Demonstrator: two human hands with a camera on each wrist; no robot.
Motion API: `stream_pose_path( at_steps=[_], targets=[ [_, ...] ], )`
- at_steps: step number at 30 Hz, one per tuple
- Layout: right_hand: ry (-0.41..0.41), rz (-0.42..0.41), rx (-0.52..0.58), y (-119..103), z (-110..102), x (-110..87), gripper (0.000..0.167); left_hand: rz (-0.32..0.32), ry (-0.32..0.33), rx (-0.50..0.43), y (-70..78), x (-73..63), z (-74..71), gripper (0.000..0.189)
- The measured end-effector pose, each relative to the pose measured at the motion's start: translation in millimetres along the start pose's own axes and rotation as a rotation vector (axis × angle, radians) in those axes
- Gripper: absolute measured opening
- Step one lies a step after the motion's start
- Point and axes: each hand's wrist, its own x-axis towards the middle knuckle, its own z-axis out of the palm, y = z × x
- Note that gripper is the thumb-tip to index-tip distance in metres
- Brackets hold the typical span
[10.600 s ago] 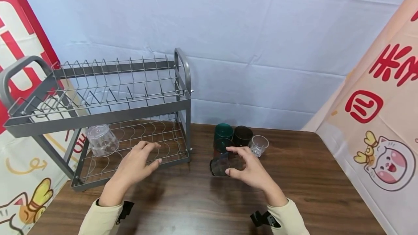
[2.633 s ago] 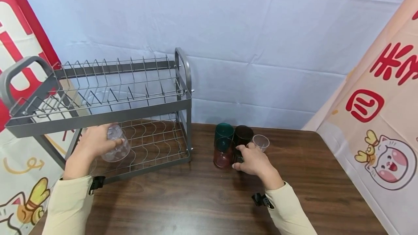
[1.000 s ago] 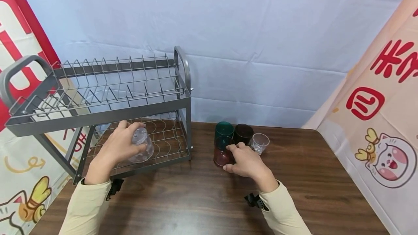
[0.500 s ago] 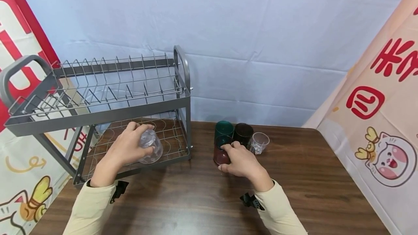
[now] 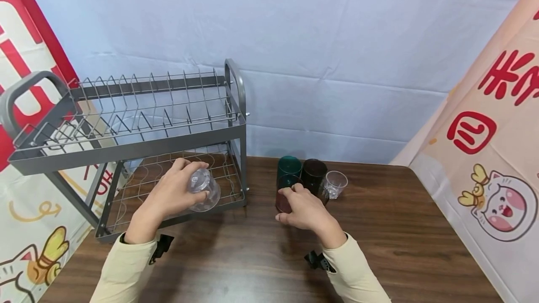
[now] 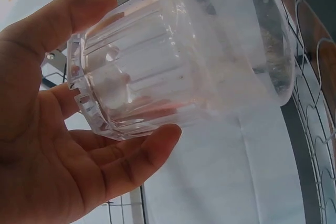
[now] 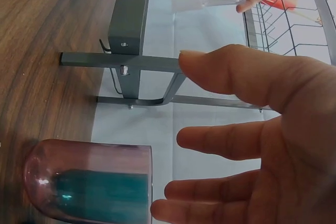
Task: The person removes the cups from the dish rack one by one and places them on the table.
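In the head view my left hand [image 5: 172,193] grips a clear drinking glass [image 5: 206,195] by its base end, with the mouth tilted downward. The glass is over the front right of the dish rack's lower tier. In the left wrist view, fingers and thumb hold the fluted glass [image 6: 152,66] around its base. My right hand [image 5: 305,207] hovers above the table beside a reddish glass [image 5: 282,202], with nothing in its grasp. The right wrist view shows its fingers spread apart near the rim of the reddish glass [image 7: 94,156]. Part of a dark grey glass [image 5: 324,194] shows behind this hand.
A grey two-tier dish rack [image 5: 126,146] stands at the left of the wooden table [image 5: 400,237]. Behind the right hand are a teal glass [image 5: 288,164], a dark brown glass [image 5: 314,168] and a small clear glass [image 5: 336,182]. A pale cloth [image 5: 316,60] hangs behind.
The clear glass stood upside down at the rack's left; my left hand took hold of it and carried it right. My right hand released the dark grey glass and has lately shifted slightly left.
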Motion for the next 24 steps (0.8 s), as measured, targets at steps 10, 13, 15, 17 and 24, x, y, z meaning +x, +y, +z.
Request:
stream_pose_path(
  at_steps=[10, 13, 15, 17, 24],
  targets=[
    [0.014, -0.038, 0.043, 2.8, 7.1, 0.8, 0.057, 0.067, 0.087, -0.078, -2.9, -4.2, 7.2, 0.060],
    [0.008, -0.041, 0.065, 3.4, 9.9, 2.2, 0.058, 0.073, 0.096, -0.105, -3.3, -5.2, 10.9, 0.060],
    [0.005, -0.043, 0.083, 3.4, 11.2, 2.8, 0.058, 0.073, 0.100, -0.116, -3.4, -5.8, 13.1, 0.060],
    [0.006, -0.052, 0.103, 3.4, 12.1, 3.1, 0.059, 0.077, 0.107, -0.128, -3.7, -6.1, 15.2, 0.060],
    [0.016, -0.080, 0.181, 3.1, 15.3, 4.8, 0.058, 0.089, 0.125, -0.179, -2.1, -6.3, 21.4, 0.058]
  ],
)
